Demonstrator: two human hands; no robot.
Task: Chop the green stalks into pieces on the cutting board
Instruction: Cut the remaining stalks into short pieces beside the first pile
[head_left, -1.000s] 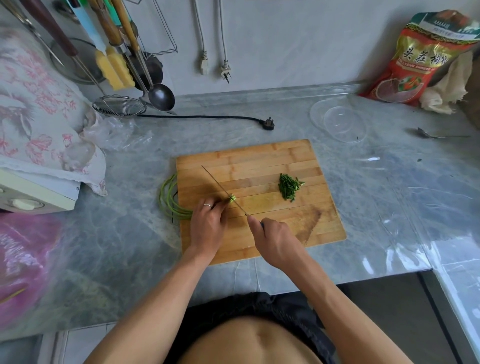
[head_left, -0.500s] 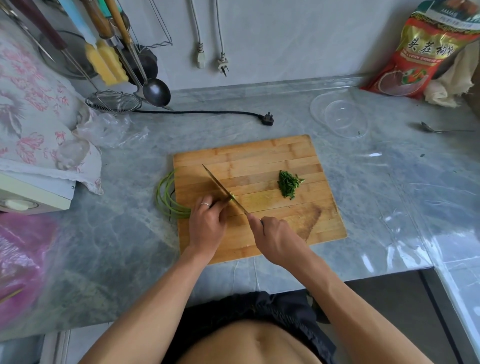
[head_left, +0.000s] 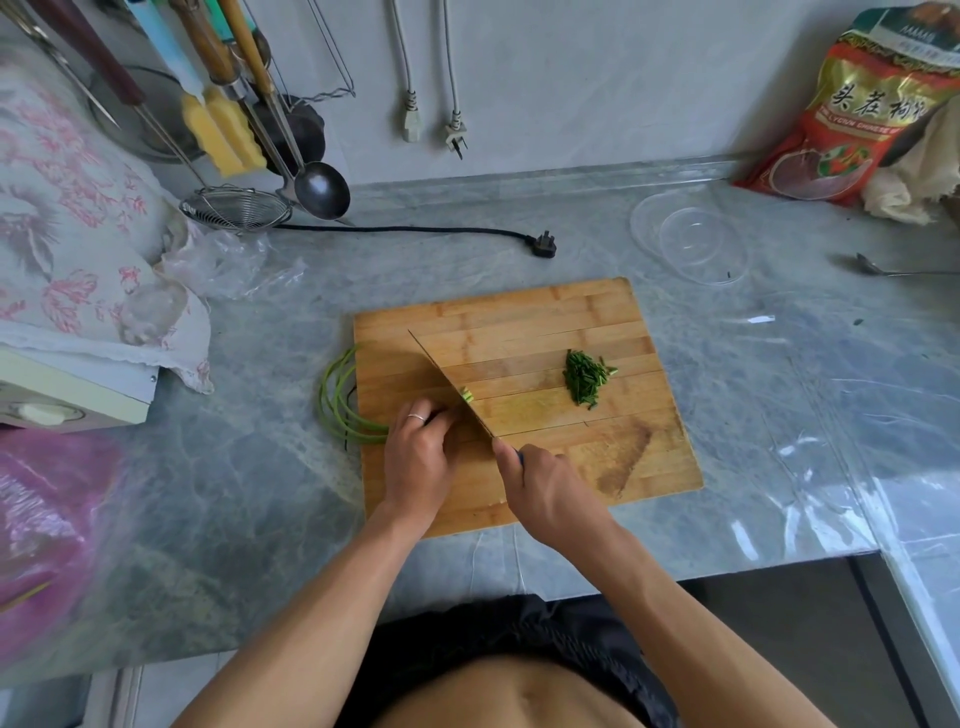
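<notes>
The cutting board lies on the counter, near its front edge. The stalks hang off the board's left edge. The left hand holds them down on the board. The knife stands just right of that hand, held by the right hand. The cut pieces lie right of the knife. A bowl sits behind the board, toward the back right corner.

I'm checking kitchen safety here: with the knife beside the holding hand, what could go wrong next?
The knife blade sits right beside the left hand pinning the green stalks, so a slip could nick its fingers. The stalks' long ends curl off the cutting board, so they may shift mid-cut.
</notes>
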